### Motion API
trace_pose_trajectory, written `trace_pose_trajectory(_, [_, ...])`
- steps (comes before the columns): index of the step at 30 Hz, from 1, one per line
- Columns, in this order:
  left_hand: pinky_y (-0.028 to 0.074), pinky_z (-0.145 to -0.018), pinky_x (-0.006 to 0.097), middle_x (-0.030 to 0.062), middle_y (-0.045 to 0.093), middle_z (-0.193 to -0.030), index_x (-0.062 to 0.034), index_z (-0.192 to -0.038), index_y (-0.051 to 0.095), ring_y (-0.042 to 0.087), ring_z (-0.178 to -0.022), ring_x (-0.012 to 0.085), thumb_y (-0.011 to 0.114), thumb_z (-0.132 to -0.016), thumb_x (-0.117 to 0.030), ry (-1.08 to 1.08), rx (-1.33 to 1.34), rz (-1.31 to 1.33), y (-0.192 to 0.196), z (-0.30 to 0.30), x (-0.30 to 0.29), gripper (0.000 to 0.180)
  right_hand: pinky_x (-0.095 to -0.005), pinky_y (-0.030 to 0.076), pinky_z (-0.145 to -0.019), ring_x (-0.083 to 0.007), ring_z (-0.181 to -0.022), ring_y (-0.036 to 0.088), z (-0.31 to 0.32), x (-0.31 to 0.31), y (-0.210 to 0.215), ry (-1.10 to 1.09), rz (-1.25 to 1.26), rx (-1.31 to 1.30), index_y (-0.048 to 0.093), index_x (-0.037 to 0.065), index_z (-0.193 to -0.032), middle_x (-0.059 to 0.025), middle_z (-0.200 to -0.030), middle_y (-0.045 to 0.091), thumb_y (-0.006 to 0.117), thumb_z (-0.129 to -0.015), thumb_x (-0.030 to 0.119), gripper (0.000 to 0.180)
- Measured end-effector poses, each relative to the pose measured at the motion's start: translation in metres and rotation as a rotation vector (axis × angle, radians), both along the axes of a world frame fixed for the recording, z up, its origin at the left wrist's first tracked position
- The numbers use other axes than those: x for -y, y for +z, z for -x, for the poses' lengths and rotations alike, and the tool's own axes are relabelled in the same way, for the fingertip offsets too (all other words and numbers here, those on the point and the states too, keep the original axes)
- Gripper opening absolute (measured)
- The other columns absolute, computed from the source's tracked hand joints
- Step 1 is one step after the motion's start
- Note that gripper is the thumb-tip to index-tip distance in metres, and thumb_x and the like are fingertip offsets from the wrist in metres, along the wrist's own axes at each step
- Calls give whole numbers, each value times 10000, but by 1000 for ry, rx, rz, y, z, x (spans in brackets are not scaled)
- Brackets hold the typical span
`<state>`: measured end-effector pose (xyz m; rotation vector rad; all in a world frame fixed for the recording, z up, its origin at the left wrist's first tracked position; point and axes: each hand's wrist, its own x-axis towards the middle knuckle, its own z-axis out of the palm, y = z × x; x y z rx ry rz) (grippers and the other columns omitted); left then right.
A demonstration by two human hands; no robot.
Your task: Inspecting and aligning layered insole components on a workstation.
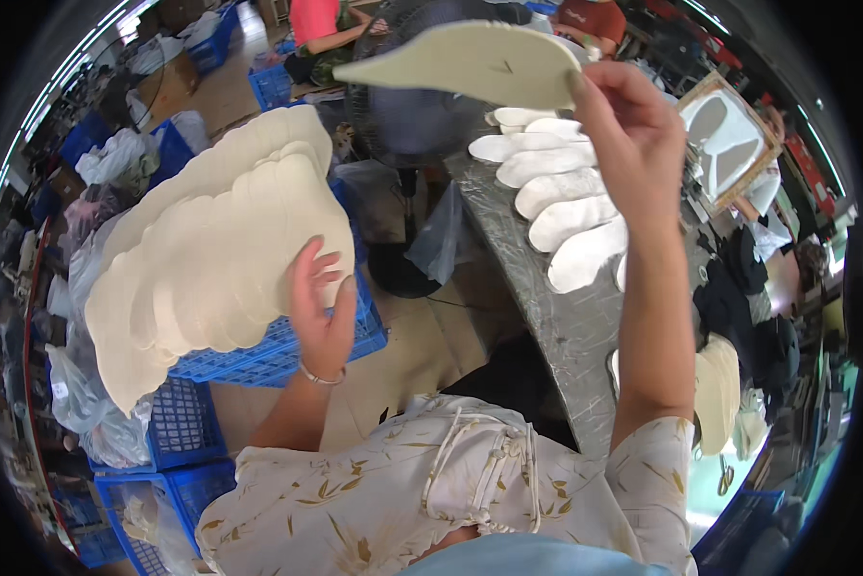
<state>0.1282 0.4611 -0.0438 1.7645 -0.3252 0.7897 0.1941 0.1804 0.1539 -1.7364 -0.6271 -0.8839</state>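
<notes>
My right hand [638, 144] is raised over the table and pinches one end of a cream shoe insole [470, 65] between thumb and fingers. The insole lies roughly level, with its narrow tip pointing left and a small dark mark on its face. My left hand [323, 312] is open, fingers apart, at the right edge of a broad stack of overlapping cream insoles [215, 245]; I cannot tell whether it touches them. That stack rests on a blue plastic crate [249, 353]. Several white insoles [556, 187] lie in a slanting row on the grey table [580, 355].
A dark standing fan [407, 106] rises between crate and table. A wooden-framed screen [724, 139] stands at the table's far right. More cream insoles [717, 394] and scissors [726, 475] are at the lower right. Blue crates [186, 422] and plastic bags line the left; two people sit beyond.
</notes>
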Motion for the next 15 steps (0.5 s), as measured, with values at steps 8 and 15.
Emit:
trace_pose_trajectory(8, [534, -875, 386, 116, 634, -1199, -67, -1370, 476, 629, -1095, 249, 555, -974, -85, -1033, -621, 912, -20, -49, 113, 403, -186, 429, -566, -41, -633, 540, 162, 98, 10, -302, 98, -405, 630, -14, -885, -5, -825, 597, 637, -897, 60, 75])
trace_pose_trajectory(15, [580, -734, 316, 132, 704, -1001, -37, -1113, 606, 707, -882, 232, 574, -967, -77, -1248, -802, 763, -37, -35, 188, 155, -202, 457, -621, -57, -673, 570, 282, 176, -39, -692, -108, -570, 654, -35, -955, -22, -834, 634, 663, -903, 42, 94])
